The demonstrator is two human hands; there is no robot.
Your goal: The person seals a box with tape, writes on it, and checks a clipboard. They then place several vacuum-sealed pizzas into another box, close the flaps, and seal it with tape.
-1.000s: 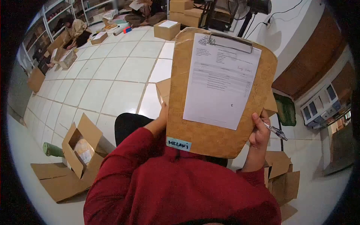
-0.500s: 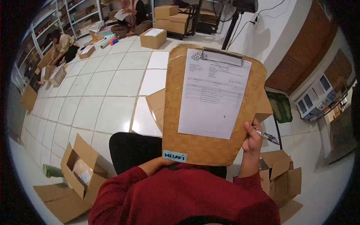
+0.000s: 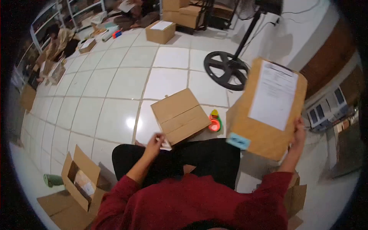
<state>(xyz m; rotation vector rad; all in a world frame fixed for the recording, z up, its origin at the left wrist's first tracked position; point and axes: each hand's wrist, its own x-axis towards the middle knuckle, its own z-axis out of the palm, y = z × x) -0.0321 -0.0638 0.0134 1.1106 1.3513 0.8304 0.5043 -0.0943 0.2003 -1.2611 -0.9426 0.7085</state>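
Note:
My right hand (image 3: 298,134) grips the lower right edge of a brown clipboard (image 3: 264,140), lifted out to my right and tilted. A printed sheet (image 3: 273,96) is clipped to it, and a light blue name label (image 3: 238,141) sits at its lower left corner. My left hand (image 3: 154,144), fingers curled, is at the near left corner of a closed cardboard box (image 3: 180,117) on the floor before my legs. Something white shows beside those fingers; I cannot tell what they hold. Right of the box lies an orange and green tape dispenser (image 3: 215,122).
An open carton (image 3: 82,184) with a wrapped item inside stands at my left, near a green roll (image 3: 53,180). Another open carton (image 3: 297,195) is at my right. A fan base (image 3: 227,70) stands ahead. Two people sit at the back left among boxes and shelves.
The clipboard has swung right and away from my lap, uncovering the box, the tape dispenser and the fan base. My left hand has moved forward from my lap to the box corner.

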